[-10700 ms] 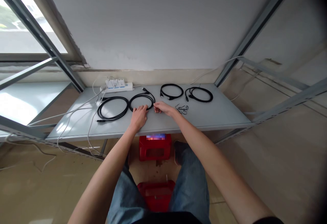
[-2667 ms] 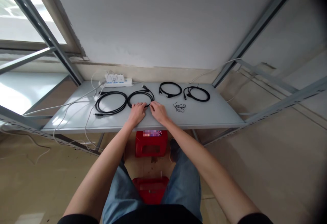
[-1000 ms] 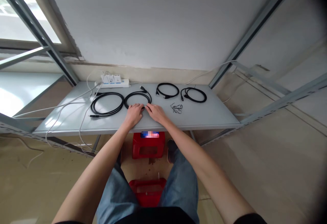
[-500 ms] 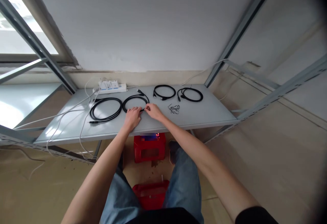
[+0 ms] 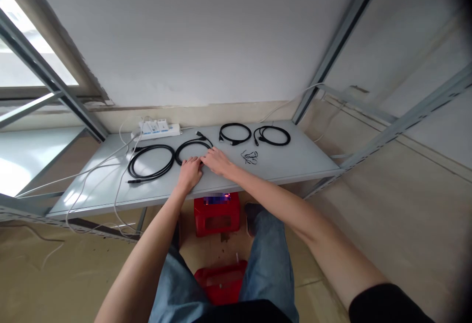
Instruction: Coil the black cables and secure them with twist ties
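Observation:
Both my hands are at the near edge of a coiled black cable (image 5: pixel 179 148) on the grey shelf. My left hand (image 5: pixel 191 171) has its fingers bent over the front of the coil, closed on it. Close beside it, my right hand (image 5: pixel 217 160) is closed on the coil's near right part, and its fingertips are partly hidden. The cable's plug (image 5: pixel 201 135) sticks out at the back. To the left lies another coiled black cable (image 5: pixel 171 161). Two smaller black coils, one (image 5: pixel 236 124) and another (image 5: pixel 288 138), rest to the right. Several thin black ties (image 5: pixel 250 157) lie in front of them.
A white power strip (image 5: pixel 171 130) with adapters stands at the back left of the shelf (image 5: pixel 295 165). White cords (image 5: pixel 118 192) hang over its left front edge. Metal uprights (image 5: pixel 324 67) flank the shelf. Red stools (image 5: pixel 217 215) stand below, between my legs.
My right hand has moved left along the coil, closer to my left hand, and now lies flatter over the cable. The view has shifted slightly.

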The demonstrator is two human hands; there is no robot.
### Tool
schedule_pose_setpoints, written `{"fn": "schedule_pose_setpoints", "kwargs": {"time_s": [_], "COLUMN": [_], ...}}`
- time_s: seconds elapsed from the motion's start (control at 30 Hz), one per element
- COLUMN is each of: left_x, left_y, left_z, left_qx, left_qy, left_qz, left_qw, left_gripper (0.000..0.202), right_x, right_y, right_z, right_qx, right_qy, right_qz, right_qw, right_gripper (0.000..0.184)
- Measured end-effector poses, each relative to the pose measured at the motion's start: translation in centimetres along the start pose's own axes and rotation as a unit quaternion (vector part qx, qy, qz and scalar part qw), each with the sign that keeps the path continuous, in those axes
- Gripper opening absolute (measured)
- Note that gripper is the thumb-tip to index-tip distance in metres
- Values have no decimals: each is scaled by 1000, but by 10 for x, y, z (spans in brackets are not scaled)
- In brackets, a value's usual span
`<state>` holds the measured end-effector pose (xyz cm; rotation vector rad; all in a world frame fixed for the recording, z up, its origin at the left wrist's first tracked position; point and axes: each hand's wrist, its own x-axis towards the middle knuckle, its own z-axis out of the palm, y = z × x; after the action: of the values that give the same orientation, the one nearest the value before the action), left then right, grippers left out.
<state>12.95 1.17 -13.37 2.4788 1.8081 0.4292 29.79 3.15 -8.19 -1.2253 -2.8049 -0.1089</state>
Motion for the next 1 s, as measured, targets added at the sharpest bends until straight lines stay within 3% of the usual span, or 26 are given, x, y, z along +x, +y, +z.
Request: {"fn": "schedule_pose_setpoints", "kwargs": {"time_s": [0.07,0.13,0.27,0.37,0.47,0.63,0.73,0.8,1.0], "left_x": [0,0,-1,-1,-1,-1,0,0,0], "left_y": [0,0,0,1,1,1,2,1,0], "left_z": [1,1,0,-2,-3,-2,-2,-1,-1], "left_qx": [-2,-4,-1,5,2,-5,-2,1,2], "left_qy": [3,8,12,12,6,3,6,5,7], "left_qz": [3,8,14,14,14,7,6,7,15], "left_qw": [1000,1000,1000,1000,1000,1000,1000,1000,1000], "left_gripper": [31,30,27,25,24,25,26,26,24], "right_x": [-2,-3,0,5,9,13,14,14,17], "right_y": [-3,-4,-6,-5,-2,3,8,12,22], "right_z": [-2,-2,5,8,6,1,-4,-5,-3], "right_qx": [-16,-1,78,181,338,568,623,632,633], "right_qy": [-15,-12,12,18,-6,-26,-71,-97,-166], "right_qz": [-15,17,133,242,329,427,447,446,407], "right_qw": [1000,1000,988,953,882,703,638,626,637], "right_gripper": [30,28,23,19,14,23,24,26,32]}}
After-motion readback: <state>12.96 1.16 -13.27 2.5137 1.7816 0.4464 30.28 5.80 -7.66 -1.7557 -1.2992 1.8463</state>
